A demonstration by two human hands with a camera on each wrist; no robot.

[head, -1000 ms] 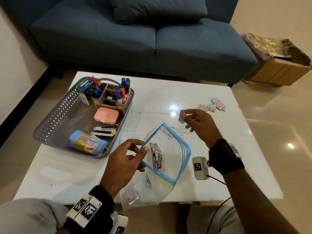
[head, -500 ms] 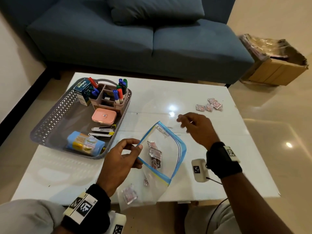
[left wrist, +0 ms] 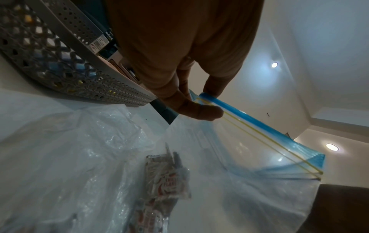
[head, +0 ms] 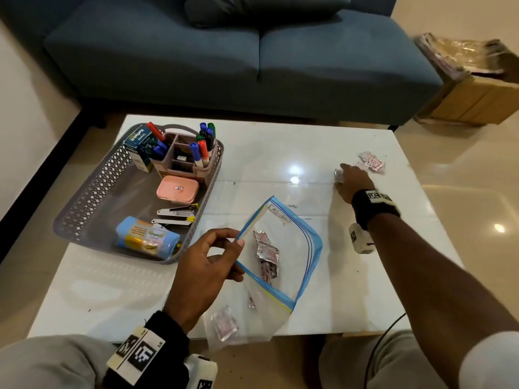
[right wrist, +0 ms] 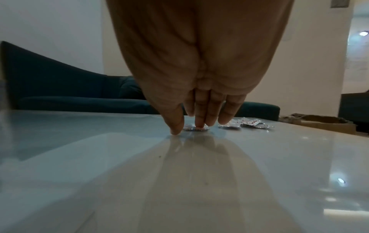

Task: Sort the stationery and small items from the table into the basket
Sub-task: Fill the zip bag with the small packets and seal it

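My left hand [head: 237, 242] pinches the blue zip rim of a clear zip bag [head: 283, 228] and holds its mouth open above the white table [head: 280, 153]. Several foil sachets [head: 266, 254] lie inside the bag, blurred in the left wrist view [left wrist: 163, 178]. My right hand [head: 341, 175] reaches to the far right of the table. In the right wrist view its fingers [right wrist: 199, 124] point straight down and one fingertip presses a sachet [right wrist: 196, 129] flat on the table. More loose sachets [head: 372, 161] lie just beyond it. The grey basket [head: 92, 192] stands at the left.
In the basket are a marker organiser [head: 182, 155], a dark box [head: 140, 150], a pink case [head: 177, 189], metal staplers [head: 177, 211] and a blue roll [head: 147, 238]. The bag's bottom hangs over the near table edge. A blue sofa [head: 224, 66] and a cardboard box [head: 477, 94] stand beyond.
My right hand held a sachet near the bag's mouth, then swung away to the right and came down on a sachet at the table's far right. My left hand still holds the bag.
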